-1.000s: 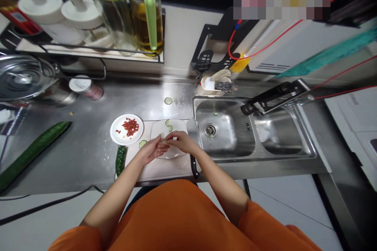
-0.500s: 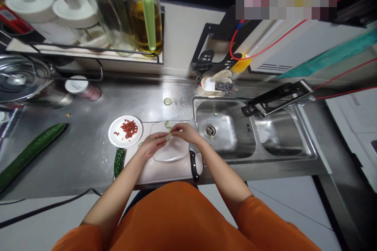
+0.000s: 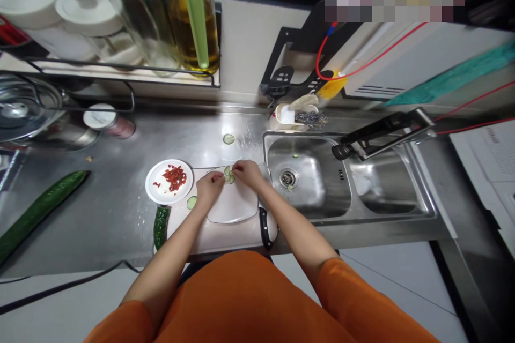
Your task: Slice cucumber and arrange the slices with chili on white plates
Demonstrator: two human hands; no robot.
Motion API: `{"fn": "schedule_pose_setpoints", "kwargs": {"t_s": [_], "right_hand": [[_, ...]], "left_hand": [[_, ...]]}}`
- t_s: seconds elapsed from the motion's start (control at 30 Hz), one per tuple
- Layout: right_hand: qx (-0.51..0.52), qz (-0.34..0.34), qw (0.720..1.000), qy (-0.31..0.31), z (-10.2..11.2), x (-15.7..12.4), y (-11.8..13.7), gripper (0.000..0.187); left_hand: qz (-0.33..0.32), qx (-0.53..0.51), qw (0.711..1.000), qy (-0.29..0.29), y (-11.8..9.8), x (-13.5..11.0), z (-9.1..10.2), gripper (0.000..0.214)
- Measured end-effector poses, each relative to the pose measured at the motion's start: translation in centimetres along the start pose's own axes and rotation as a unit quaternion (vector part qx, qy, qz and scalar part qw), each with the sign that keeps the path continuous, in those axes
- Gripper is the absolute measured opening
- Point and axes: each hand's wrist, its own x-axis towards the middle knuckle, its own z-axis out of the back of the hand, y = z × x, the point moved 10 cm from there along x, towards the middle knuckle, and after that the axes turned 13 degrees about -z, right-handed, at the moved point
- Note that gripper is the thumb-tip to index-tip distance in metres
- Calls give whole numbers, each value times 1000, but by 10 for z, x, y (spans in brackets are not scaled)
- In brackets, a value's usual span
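Observation:
Both hands work at the far edge of a white square plate (image 3: 233, 208) lying on a pale cutting board (image 3: 217, 240). My left hand (image 3: 210, 188) is closed, fingertips pinched at a thin cucumber slice. Opposite it, my right hand (image 3: 247, 173) pinches at the same small cluster of cucumber slices (image 3: 229, 176), which rests on the plate. Fingers partly cover the slices. Another cucumber slice (image 3: 192, 202) lies on the board beside my left wrist. A knife (image 3: 264, 228) with a black handle sits at the board's right, its blade hidden. A short cucumber piece (image 3: 161, 225) lies at the board's left.
A round white plate (image 3: 151, 187) holds chopped red bits. A long cucumber (image 3: 44, 209) lies far left. One slice (image 3: 228, 139) rests behind the board. The double sink (image 3: 309, 179) with its black faucet (image 3: 378, 134) is on the right. A condiment rack (image 3: 132, 72) hangs above.
My hands have moved slightly away from my body, down to the slices at the plate's far edge. My left hand has turned palm-down, uncovering the slice on the board.

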Motion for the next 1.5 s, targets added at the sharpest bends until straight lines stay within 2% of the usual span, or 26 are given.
{"fn": "schedule_pose_setpoints", "kwargs": {"t_s": [0.13, 0.27, 0.57, 1.03, 1.5], "right_hand": [[-49, 7, 999, -6, -2, -2, 3, 15], [-88, 21, 996, -25, -4, -3, 6, 16], [-103, 13, 994, -26, -6, -5, 6, 19], [-169, -13, 985, -37, -9, -12, 7, 18], [-157, -7, 986, -48, -10, -16, 7, 19]], "left_hand": [[-25, 32, 999, -2, -7, 0, 1, 21], [-36, 46, 998, -1, -3, 1, -2, 21], [-72, 63, 995, -12, -4, 1, -4, 20], [-179, 142, 973, -17, -28, 1, -10, 19], [-173, 161, 972, 14, -22, 1, -18, 23]]}}
